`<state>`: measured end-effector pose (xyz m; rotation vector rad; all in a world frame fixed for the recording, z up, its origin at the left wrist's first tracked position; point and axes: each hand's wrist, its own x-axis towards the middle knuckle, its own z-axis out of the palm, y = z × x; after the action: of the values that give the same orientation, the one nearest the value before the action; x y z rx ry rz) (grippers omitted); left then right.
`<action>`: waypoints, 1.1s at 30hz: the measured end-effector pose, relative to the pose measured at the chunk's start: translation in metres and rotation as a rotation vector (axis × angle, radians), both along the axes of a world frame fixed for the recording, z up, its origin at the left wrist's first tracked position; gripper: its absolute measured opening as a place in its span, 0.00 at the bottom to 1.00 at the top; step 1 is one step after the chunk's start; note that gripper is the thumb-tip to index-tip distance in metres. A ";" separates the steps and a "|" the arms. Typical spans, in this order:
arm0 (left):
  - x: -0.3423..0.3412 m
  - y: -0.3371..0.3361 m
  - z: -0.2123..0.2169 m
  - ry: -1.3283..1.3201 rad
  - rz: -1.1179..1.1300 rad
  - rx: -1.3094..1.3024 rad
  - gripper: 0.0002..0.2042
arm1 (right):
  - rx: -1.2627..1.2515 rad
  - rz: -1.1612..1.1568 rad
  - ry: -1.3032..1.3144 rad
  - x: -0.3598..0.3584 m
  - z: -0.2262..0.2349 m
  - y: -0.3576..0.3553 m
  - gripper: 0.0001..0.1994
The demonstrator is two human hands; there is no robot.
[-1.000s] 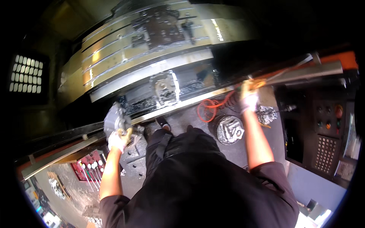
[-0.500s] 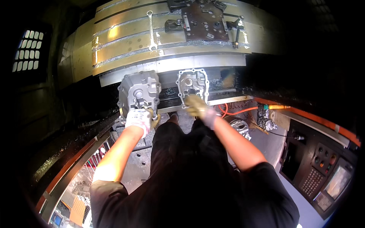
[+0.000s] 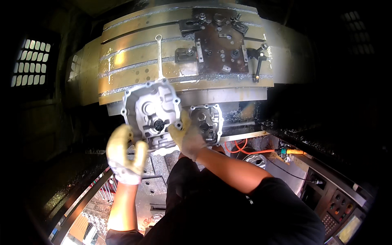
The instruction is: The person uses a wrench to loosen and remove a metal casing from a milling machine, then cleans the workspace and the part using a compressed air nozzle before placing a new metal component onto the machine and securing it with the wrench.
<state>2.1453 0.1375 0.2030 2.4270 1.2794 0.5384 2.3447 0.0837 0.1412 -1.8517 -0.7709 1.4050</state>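
A large grey cast-metal housing (image 3: 149, 108) is held up before me, its hollow, ribbed inside toward me and a round dark hole low in it. My right hand (image 3: 190, 139), in a pale work glove, grips its lower right edge with the fingers closed. By its lower left edge is my gloved left hand (image 3: 126, 157), open, thumb and fingers apart; whether a fingertip touches the rim I cannot tell. Just right of the right hand, a smaller cast housing (image 3: 218, 116) rests hollow side up on the machine's front ledge, partly hidden by that hand.
Beyond lies a slotted machine table (image 3: 134, 61) with a combination wrench (image 3: 159, 57) on it. A dark fixture plate (image 3: 222, 49) with clamps is bolted there, a hex key (image 3: 259, 67) at its right. An orange hose (image 3: 261, 151) and a control panel (image 3: 341, 208) are at right.
The large housing has turned from its outer side to its hollow inside and risen. My right hand has moved from the smaller housing onto it. My left hand has loosened and opened.
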 end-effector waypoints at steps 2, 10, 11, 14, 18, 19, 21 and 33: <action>0.015 0.013 -0.009 -0.069 0.315 0.003 0.32 | 0.117 -0.082 -0.078 0.031 0.006 0.008 0.28; 0.204 0.111 -0.052 -0.408 0.332 -0.313 0.17 | 0.379 -0.287 0.045 0.184 0.026 0.085 0.20; 0.224 0.129 -0.064 -0.388 0.295 -0.283 0.19 | 0.506 -0.261 -0.159 0.206 0.017 0.095 0.18; 0.294 0.168 -0.073 -0.465 0.294 -0.331 0.21 | 0.562 -0.175 -0.635 0.281 -0.012 0.131 0.20; 0.346 0.199 -0.086 -0.422 0.297 -0.218 0.26 | 0.687 -0.203 -0.737 0.332 -0.029 0.164 0.22; 0.353 0.205 -0.091 -0.349 0.341 -0.173 0.28 | 0.648 -0.198 -0.743 0.336 -0.031 0.168 0.22; 0.357 0.222 -0.097 -0.326 0.314 -0.302 0.29 | 0.573 -0.191 -0.755 0.342 -0.034 0.175 0.23; 0.366 0.245 -0.106 -0.234 0.341 -0.232 0.25 | 0.448 -0.156 -0.804 0.367 -0.049 0.213 0.23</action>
<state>2.5116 0.3826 0.0965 1.9070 1.5624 0.6968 2.7114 0.2966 0.0924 -2.0234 -1.1710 0.2980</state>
